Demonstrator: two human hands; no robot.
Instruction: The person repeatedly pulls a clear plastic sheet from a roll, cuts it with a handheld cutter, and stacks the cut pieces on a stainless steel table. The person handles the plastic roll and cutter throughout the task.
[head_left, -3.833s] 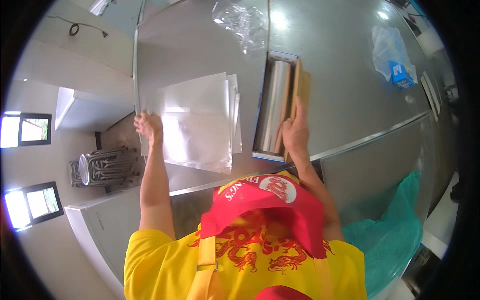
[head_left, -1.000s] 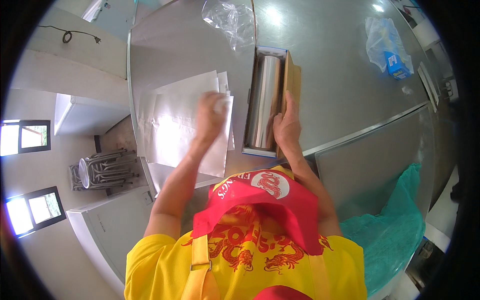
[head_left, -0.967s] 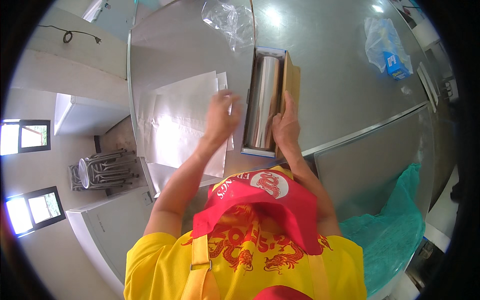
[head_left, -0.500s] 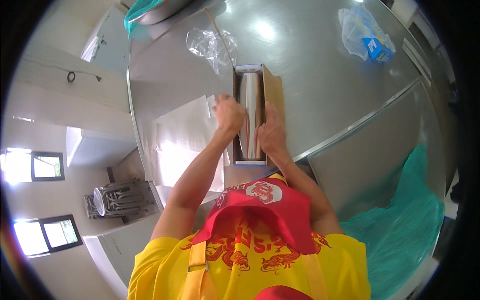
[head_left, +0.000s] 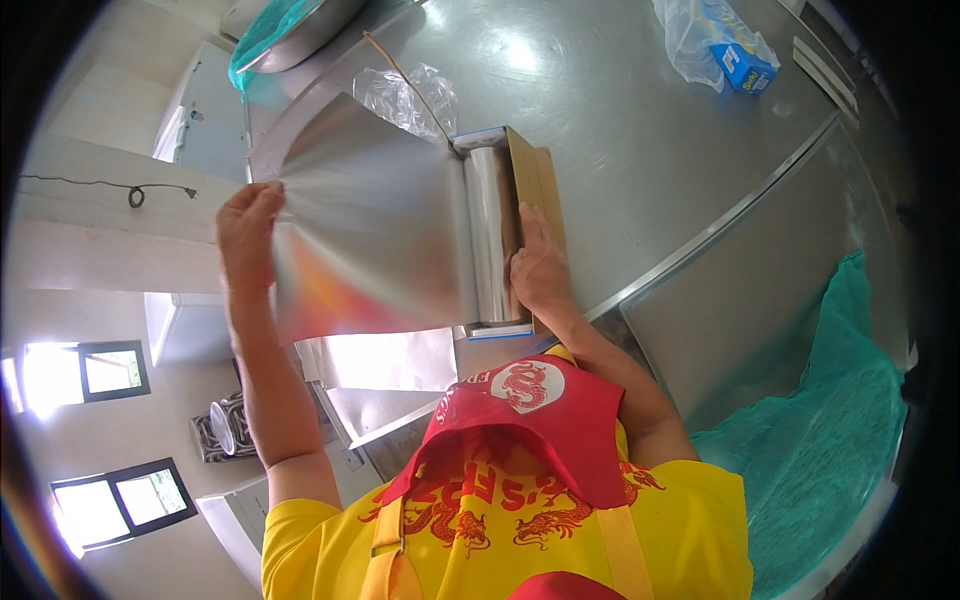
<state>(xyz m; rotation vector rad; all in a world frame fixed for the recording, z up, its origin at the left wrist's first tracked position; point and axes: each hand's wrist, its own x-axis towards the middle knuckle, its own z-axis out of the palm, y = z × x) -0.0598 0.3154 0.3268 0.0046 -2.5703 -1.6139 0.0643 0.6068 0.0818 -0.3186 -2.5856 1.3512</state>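
Observation:
Between the fingers of my left hand (head_left: 250, 225) is the outer edge of a foil sheet (head_left: 370, 220). The shiny sheet stretches leftward off a foil roll (head_left: 490, 230), curved and partly lifted over the table. That roll lies inside a long cardboard box (head_left: 545, 185) with its lid flap folded to the right. My right hand (head_left: 541, 272) rests on the box's right side, beside the roll, with fingers stretched along the wall. Below the raised foil, part of a flat foil sheet (head_left: 390, 360) shows on the table; the rest is covered.
The metal table (head_left: 620, 170) has a raised seam (head_left: 720, 220) on the right. Crumpled clear plastic (head_left: 435, 95) lies beyond the box. Far right is a blue box (head_left: 745, 68) in a plastic bag. A metal bowl (head_left: 310, 35) stands far left; green netting (head_left: 820, 450) hangs near right.
My left hand has moved from the roll out to the left, drawing a wide foil sheet from the box. My right hand has stayed on the box's right side.

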